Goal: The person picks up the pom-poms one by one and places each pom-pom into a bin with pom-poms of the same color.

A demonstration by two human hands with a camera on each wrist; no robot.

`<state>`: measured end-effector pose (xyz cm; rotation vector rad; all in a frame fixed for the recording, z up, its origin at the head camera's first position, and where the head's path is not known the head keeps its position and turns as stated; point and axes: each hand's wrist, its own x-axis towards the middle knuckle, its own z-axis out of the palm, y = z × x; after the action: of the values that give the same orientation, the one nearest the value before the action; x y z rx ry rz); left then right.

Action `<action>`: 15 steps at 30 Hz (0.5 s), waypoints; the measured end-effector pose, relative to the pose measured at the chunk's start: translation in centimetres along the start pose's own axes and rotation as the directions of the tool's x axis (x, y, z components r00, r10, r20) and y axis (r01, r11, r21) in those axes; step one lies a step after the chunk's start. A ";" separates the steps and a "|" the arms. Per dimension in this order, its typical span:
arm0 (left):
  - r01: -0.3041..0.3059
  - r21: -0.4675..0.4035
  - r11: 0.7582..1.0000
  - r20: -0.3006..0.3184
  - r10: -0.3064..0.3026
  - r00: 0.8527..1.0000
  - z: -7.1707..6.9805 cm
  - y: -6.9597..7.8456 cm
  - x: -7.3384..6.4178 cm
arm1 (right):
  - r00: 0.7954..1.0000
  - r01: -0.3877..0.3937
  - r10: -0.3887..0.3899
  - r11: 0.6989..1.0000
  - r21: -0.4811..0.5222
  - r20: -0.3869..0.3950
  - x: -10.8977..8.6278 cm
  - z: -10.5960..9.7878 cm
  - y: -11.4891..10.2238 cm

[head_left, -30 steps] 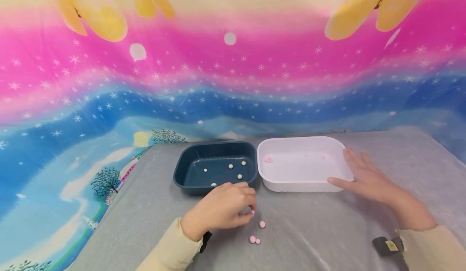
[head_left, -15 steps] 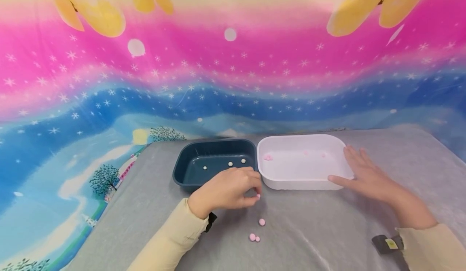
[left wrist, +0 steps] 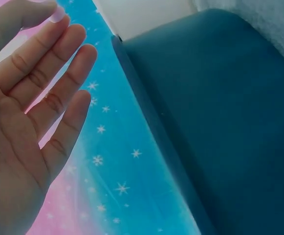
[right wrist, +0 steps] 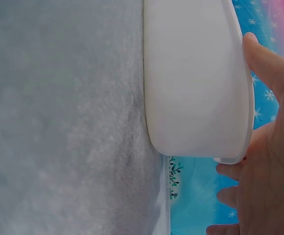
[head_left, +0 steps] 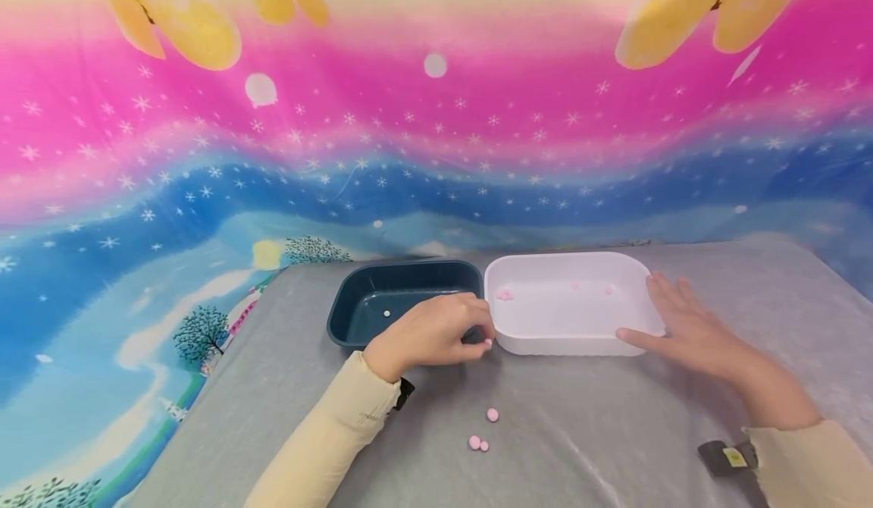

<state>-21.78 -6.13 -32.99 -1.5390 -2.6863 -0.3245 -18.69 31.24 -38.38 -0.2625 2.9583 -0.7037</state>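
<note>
The left hand (head_left: 436, 333) pinches a pink ball (head_left: 487, 343) between thumb and forefinger; its other three fingers stretch out side by side in the left wrist view, palm showing; the ball sits just beside the near left corner of the white tub (head_left: 566, 346), outside the rim in the head view, though how high it is I cannot tell; the back of this hand overlaps the near right part of the dark tub (head_left: 351, 318) and hides that corner

The right hand (head_left: 692, 333) grasps nothing; its fingers are straight and spread at the right end of the white tub, the thumb on the near rim by the corner; beyond it, to the right, the grey cloth (head_left: 580, 447) runs on to the backdrop (head_left: 436, 174)

The two tubs stand side by side, short ends meeting or nearly so, leaving hardly any gap between them; a white ball (head_left: 386, 314) shows inside the dark one; in the white one a pink cluster (head_left: 504, 294) lies near the left end, and two pale pink bits (head_left: 592, 289) lie farther right; in front, well apart from both near rims, one loose ball (head_left: 492, 415) rests on the cloth, with a touching pair (head_left: 474, 443) nearer the wearer, all between the two sleeves
</note>
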 end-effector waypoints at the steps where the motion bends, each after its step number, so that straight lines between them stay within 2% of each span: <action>1: 0.001 -0.008 1.000 -0.004 -0.001 1.000 0.0 -0.2 0.1 | 1.000 -0.001 0.001 1.000 0.001 0.001 0.0 0.0 0.0; 8: -0.019 -0.007 1.000 -0.028 0.019 0.999 -0.2 -0.9 1.3 | 1.000 0.001 -0.001 1.000 0.005 0.002 0.0 0.0 -0.1; 15: 0.011 -0.025 1.000 -0.027 -0.011 1.000 -0.4 -1.4 2.2 | 1.000 0.005 -0.005 1.000 0.010 -0.004 -0.1 0.0 -0.2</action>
<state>-24.14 -5.03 -32.51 -1.5155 -2.6811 -0.3786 -18.54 31.07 -38.23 -0.2684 2.9583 -0.7208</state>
